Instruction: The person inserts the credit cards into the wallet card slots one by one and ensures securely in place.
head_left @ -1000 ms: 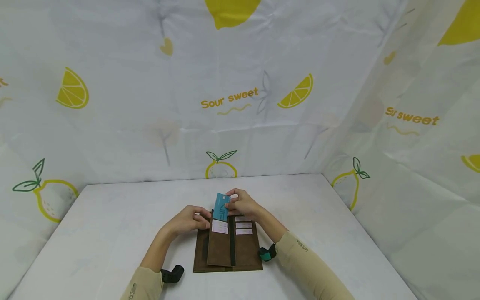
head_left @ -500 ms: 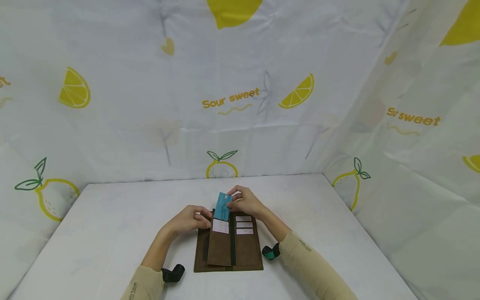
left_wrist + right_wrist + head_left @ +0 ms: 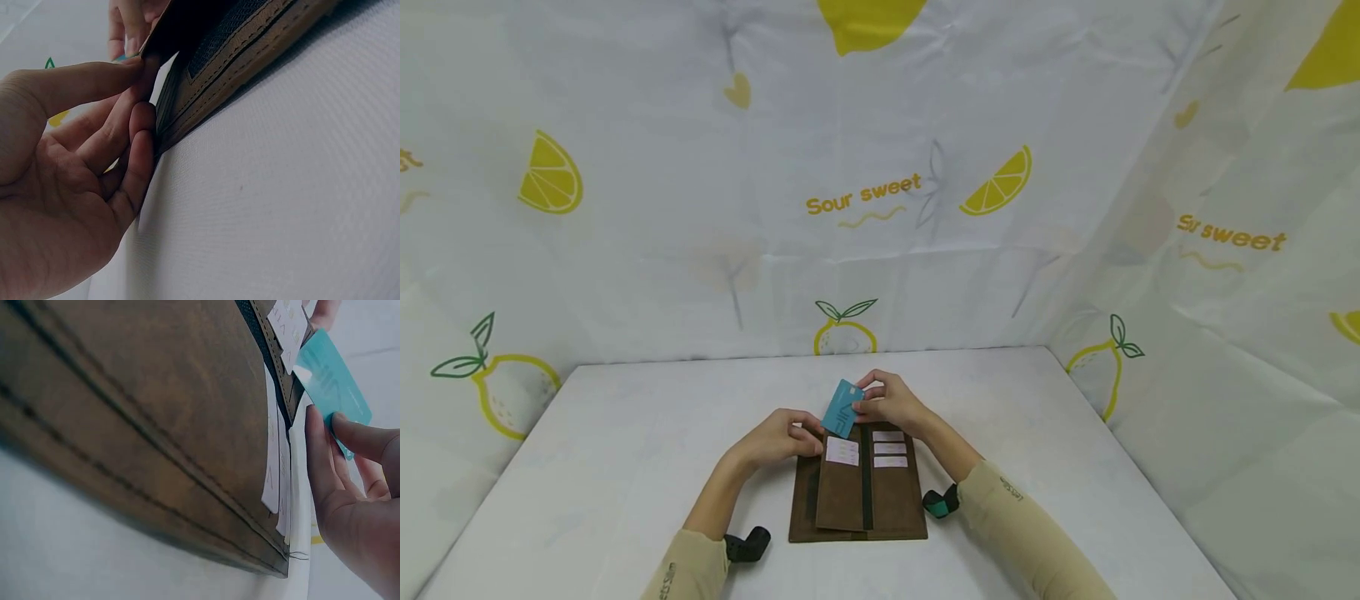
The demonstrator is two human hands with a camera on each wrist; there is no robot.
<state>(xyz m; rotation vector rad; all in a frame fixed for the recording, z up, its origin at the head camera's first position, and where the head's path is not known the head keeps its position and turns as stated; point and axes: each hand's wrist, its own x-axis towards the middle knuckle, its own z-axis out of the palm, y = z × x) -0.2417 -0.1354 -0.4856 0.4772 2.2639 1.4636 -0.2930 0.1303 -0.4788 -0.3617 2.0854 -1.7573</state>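
A brown wallet (image 3: 898, 504) lies spread on the white table, its inner flap (image 3: 840, 497) a little raised. My left hand (image 3: 778, 437) pinches the upper left corner of that flap between thumb and fingers, as the left wrist view shows at the wallet edge (image 3: 250, 72). Between thumb and fingers my right hand (image 3: 891, 403) holds a teal card (image 3: 842, 408) with large letters. The card is tilted, its lower end at the flap's top edge; the right wrist view shows the card (image 3: 334, 384) beside the wallet's upper edge. Pale cards (image 3: 842, 451) show in the flap's slots.
More pale cards (image 3: 890, 449) sit in slots on the wallet's right half. A white table (image 3: 587, 483) surrounds the wallet. Behind it hangs a white curtain (image 3: 700, 167) printed with lemons. Black wrist devices (image 3: 748, 546) are on both forearms.
The teal card has risen slightly and tipped, its lower end moving left and up from above the pale cards to the flap's top edge. My left hand keeps its hold on the flap.
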